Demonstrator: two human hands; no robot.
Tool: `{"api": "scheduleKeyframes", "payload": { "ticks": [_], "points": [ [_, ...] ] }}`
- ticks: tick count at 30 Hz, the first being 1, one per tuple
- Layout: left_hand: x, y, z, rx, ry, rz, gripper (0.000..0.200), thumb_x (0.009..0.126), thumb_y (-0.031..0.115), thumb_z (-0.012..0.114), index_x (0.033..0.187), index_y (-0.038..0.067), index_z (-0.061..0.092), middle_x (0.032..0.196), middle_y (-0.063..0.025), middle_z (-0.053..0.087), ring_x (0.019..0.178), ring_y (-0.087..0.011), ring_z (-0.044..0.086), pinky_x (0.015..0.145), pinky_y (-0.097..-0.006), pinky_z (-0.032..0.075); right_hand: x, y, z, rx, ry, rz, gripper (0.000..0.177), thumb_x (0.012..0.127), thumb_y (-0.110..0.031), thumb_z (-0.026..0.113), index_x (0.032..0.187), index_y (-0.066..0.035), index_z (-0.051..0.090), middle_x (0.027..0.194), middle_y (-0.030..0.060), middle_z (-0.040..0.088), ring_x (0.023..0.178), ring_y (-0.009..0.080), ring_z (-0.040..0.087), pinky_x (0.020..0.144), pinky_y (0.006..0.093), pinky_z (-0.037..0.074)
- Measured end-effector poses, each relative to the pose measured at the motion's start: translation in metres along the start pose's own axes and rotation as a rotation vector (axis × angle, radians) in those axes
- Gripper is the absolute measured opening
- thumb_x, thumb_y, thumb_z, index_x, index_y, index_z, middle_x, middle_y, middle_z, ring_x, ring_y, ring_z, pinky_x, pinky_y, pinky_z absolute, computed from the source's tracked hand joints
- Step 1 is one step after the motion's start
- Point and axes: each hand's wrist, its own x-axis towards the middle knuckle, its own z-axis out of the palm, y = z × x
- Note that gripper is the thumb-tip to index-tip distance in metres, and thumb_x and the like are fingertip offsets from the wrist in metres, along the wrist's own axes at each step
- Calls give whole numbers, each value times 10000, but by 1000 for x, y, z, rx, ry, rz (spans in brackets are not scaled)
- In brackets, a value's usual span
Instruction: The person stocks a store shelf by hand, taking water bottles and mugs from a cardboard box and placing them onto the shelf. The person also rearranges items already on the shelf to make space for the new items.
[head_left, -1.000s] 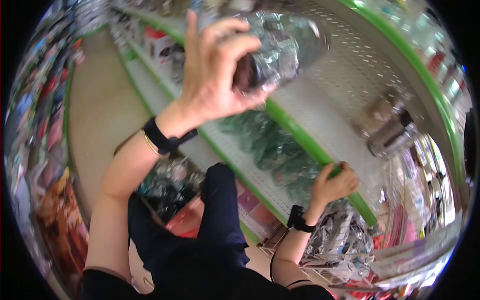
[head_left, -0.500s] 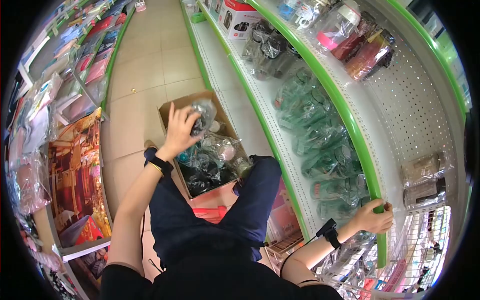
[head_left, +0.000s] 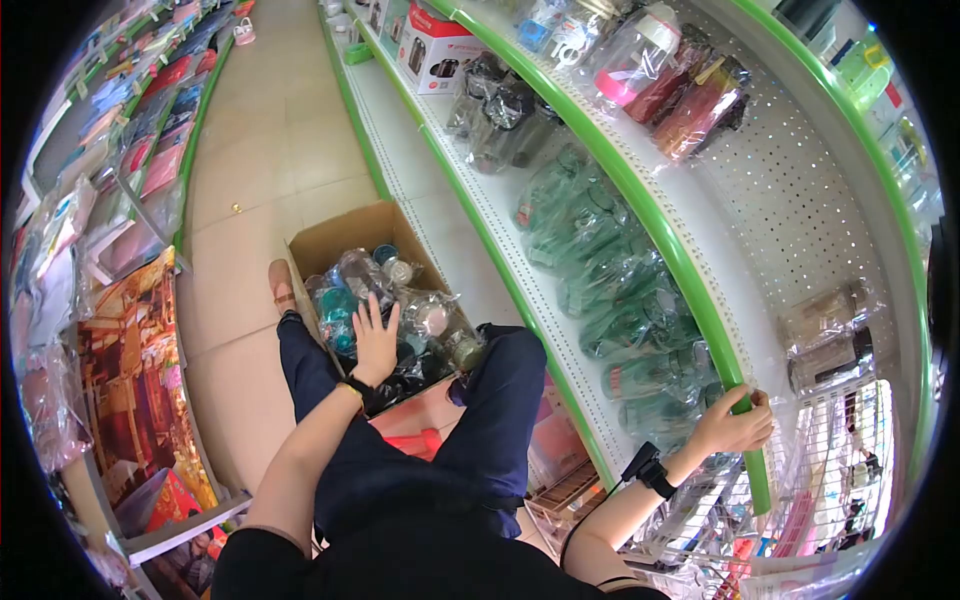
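Note:
My left hand (head_left: pixel 376 340) is over the cardboard box (head_left: pixel 335 229), its fingers spread above wrapped bottles and cups. Nothing shows in its grasp. Just beyond its fingertips lies a clear wrapped bottle (head_left: pixel 362 272), with a teal-lidded item (head_left: pixel 337 302) to the left and a pale pink lid (head_left: pixel 434 319) to the right. My right hand (head_left: pixel 734 422) has its fingers wrapped round the end of the green shelf edge (head_left: pixel 690 285). Rows of greenish wrapped bottles (head_left: pixel 615 275) stand on the shelf beside it.
Shelving runs along the right, with a red and white box (head_left: pixel 437 50) and pink-based bottle (head_left: pixel 635 60). Packaged goods (head_left: pixel 165 120) line the left side. My bent knees flank the cardboard box. A wire basket (head_left: pixel 840 470) is at lower right.
My left hand has let go of the clear wrapped item and moved down toward me, opening out. The view has shifted, and my right hand stays on the shelf edge.

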Motion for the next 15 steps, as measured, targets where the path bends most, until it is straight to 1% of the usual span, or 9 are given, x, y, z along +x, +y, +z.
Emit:
{"api": "scheduleKeyframes", "payload": {
  "ticks": [1,2,5,6,7,9,11,13,15],
  "points": [
    [-9,-2,21,-1,56,-5,598,788,74,560,1370,70,423,1493,-305,128,1325,-500,247,1094,-579,181,0,1,0,14,1,-15,298,878,-352,561,912,-59,594,830,54,599,820,271,542,865,424,363],
    [-21,3,25,-17,92,6,498,843,58,467,1340,33,452,1479,-324,156,1324,-488,267,1102,-566,175,1,1,-1,17,2,-24,298,878,-352,561,912,-59,594,830,54,599,820,271,542,865,424,363],
    [-60,20,43,28,22,32,532,848,109,469,1373,52,411,1464,-320,213,1342,-473,253,1089,-603,169,0,-2,0,44,19,-41,317,886,-369,551,914,-57,598,823,52,591,822,271,536,829,425,364],
    [-76,27,44,24,-55,22,560,848,131,474,1400,90,383,1470,-306,219,1352,-472,239,1066,-645,168,-1,1,1,6,15,-25,322,889,-375,548,914,-59,600,821,48,588,821,270,532,814,423,363],
    [-91,30,50,-8,-26,39,573,849,138,480,1411,124,373,1483,-293,198,1368,-468,208,1049,-672,166,-1,3,2,-37,12,-6,327,891,-381,545,913,-60,602,818,43,584,820,269,527,799,421,363],
    [-103,38,56,-34,-101,-54,581,848,142,483,1417,133,365,1494,-290,165,1383,-461,173,1042,-680,170,-1,1,3,-22,-5,0,329,894,-392,543,908,-69,606,807,37,574,825,263,519,794,414,366],
    [-101,33,53,-76,-106,-53,613,827,111,501,1422,136,355,1497,-290,145,1390,-459,149,1028,-694,177,-1,3,4,-30,26,-10,335,897,-405,539,904,-78,608,798,36,568,823,262,517,790,412,365],
    [-94,26,53,-145,-85,13,747,735,83,583,1431,103,314,1486,-317,104,1376,-496,120,1019,-705,165,-1,3,5,-48,42,-9,344,899,-414,532,897,-79,608,796,40,566,814,266,514,772,410,365],
    [-93,20,46,-287,-94,38,808,689,97,627,1432,110,309,1484,-307,94,1371,-505,106,1035,-690,157,-3,4,6,-91,14,9,344,899,-411,532,888,-75,604,806,53,573,796,273,510,755,409,364]
  ]
}}
